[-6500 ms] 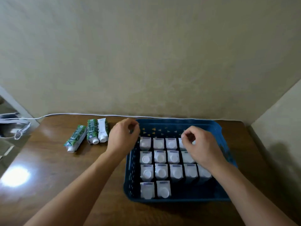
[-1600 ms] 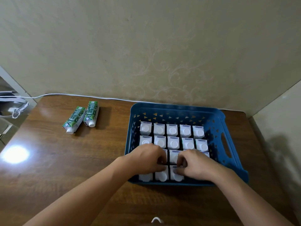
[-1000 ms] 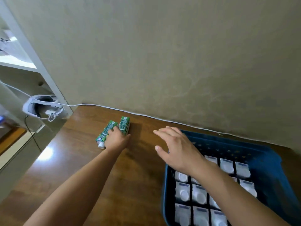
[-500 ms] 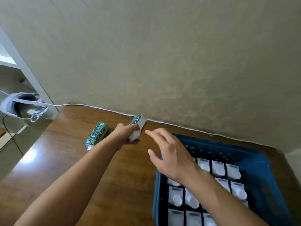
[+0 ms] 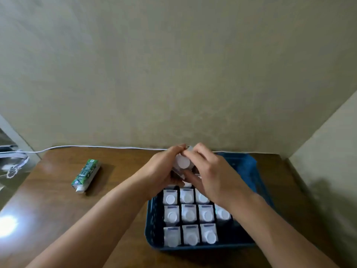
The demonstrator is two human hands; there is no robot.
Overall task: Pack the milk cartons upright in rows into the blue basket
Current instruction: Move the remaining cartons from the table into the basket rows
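The blue basket [image 5: 249, 171] sits on the wooden table, right of centre, with several white-topped milk cartons [image 5: 188, 213] standing upright in rows inside it. My left hand [image 5: 160, 171] and my right hand [image 5: 208, 171] meet above the basket's far left part, both closed around one milk carton [image 5: 182, 162] whose round white cap faces me. The far rows of the basket are hidden behind my hands. One green milk carton [image 5: 86, 175] lies on its side on the table to the left.
A white cable [image 5: 96, 146] runs along the table's back edge at the wall. A white headset [image 5: 11, 157] rests beyond the table's left end. A side wall stands close on the right.
My left hand has carried a carton from the table's left over to the basket, and my right hand has closed on it too. One carton stays lying on the left.
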